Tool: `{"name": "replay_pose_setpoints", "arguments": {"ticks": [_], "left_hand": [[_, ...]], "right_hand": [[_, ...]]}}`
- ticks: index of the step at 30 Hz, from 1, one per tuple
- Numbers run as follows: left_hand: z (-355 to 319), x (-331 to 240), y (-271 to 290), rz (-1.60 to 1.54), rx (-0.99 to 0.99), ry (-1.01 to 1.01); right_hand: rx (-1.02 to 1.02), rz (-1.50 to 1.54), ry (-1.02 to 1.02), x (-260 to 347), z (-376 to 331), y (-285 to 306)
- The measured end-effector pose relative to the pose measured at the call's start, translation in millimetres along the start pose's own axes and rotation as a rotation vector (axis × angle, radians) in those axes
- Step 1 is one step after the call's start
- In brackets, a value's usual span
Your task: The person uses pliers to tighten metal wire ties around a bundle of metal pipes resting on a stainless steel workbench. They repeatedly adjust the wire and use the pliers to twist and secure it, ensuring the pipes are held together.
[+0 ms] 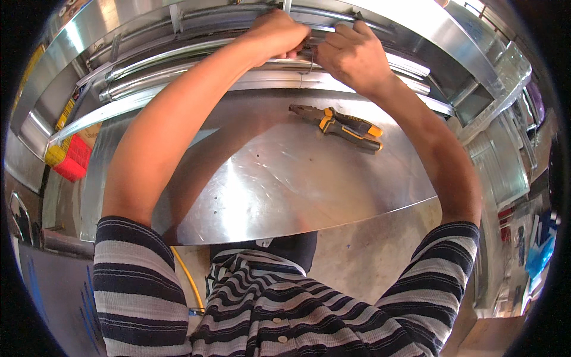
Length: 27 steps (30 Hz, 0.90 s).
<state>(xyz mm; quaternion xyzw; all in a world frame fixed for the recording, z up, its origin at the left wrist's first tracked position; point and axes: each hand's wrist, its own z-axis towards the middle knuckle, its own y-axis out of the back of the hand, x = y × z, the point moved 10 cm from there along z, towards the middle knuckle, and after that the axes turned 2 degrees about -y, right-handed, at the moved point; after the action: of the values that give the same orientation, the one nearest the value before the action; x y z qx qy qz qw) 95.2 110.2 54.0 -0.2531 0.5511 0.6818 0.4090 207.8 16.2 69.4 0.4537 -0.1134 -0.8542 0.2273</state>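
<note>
Striped shirt: dark and pale bands (256, 297) fill the lower middle of the head view, nearest the camera, sleeves at lower left and lower right.
Left hand: at top centre (276, 34), over the polished tubes (172, 55), fingers curled inward; its fingertips are hidden, so I cannot tell what they pinch.
Right hand: just beside it (351, 56), toward the upper right, also curled, knuckles up; whether it pinches the wire is hidden too.
Thin wire: a fine curved strand (312, 62) at top centre, between the hands, crossing the front of the tubes; whether it runs all the way round them cannot be seen.
Polished tubes: lying side by side across the upper part of the frame, beyond the metal sheet (262, 184).
Combination pliers: black and yellow (334, 122), lying right of centre on the sheet, jaws toward the left, touched by neither hand.
Wire work: seemingly partway; the strand looks to be in place across the tubes, while securing its ends is probably left. No finished fastening can be made out.
Left edge: red and yellow package (72, 159).
Floor: yellow hose (187, 276), lower left of centre.
</note>
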Motion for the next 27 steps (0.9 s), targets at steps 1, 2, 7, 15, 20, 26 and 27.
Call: {"name": "replay_pose_setpoints", "arguments": {"ticks": [1, 2, 7, 15, 20, 26, 27], "left_hand": [[5.4, -0.3, -2.6, 0.078, 0.001, -0.047], [10.9, -0.9, -5.1, 0.155, 0.001, -0.095], [-9.0, -41.2, 3.2, 0.412, -0.193, -0.51], [-37.0, -69.2, -13.0, 0.762, 0.119, -1.183], [-49.5, -65.1, -16.8, 0.958, 0.055, -1.315], [-59.0, -66.0, -18.1, 0.923, -0.136, -1.387], [-60.8, -64.6, -17.9, 0.924, -0.175, -1.382]], "right_hand": [[0.003, -0.008, 0.003, 0.1, -0.1, 0.2], [0.007, -0.016, 0.006, -0.4, 0.0, 0.0], [0.027, -0.049, -0.042, 1.3, -4.0, -2.2], [0.075, -0.042, -0.099, -3.9, -7.1, -9.3], [0.048, -0.028, -0.12, -3.5, -5.2, -7.1], [0.044, -0.069, -0.1, -6.5, -11.8, -5.1], [0.046, -0.074, -0.082, -7.6, -10.8, -4.5]]}}
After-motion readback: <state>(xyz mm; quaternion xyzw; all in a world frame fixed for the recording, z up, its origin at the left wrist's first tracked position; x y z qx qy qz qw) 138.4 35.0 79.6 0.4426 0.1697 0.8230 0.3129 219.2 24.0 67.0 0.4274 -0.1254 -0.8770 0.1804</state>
